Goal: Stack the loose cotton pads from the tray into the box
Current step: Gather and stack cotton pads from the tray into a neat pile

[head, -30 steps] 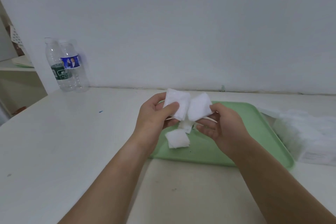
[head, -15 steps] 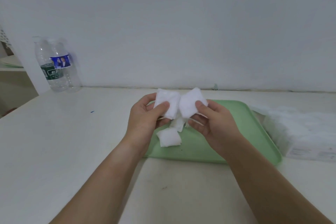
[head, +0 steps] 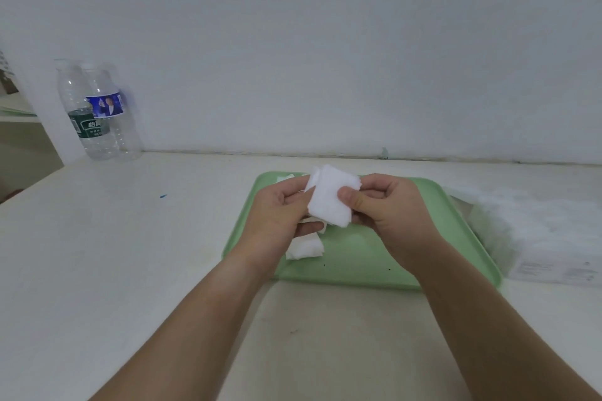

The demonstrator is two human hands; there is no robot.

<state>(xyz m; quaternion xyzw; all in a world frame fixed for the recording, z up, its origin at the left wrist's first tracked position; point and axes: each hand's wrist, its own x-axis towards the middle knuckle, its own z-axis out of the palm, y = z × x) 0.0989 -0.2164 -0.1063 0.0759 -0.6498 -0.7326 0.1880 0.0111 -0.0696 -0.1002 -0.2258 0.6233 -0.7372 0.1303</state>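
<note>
While a small stack of white cotton pads [head: 329,202] is held above the middle of the green tray [head: 358,270], it is pinched from both sides: the fingers of the left hand [head: 277,218] are curled round its left edge, and the right hand [head: 391,208] is closed on its right edge, thumb pressed on the front face. Below the hands, on the tray's near-left part, a loose pad [head: 306,247] is seen, partly hidden by the left hand; a further scrap of white [head: 285,177] is glimpsed at the tray's far-left corner. Just beside the tray's right edge the box [head: 537,238] is set, pale and blurred, its inside not made out. Well to the left of the tray, against the wall [head: 325,42], two clear plastic bottles [head: 97,114] are stood on the counter [head: 130,254], and a small blue mark [head: 163,196] is seen between them and the tray.
</note>
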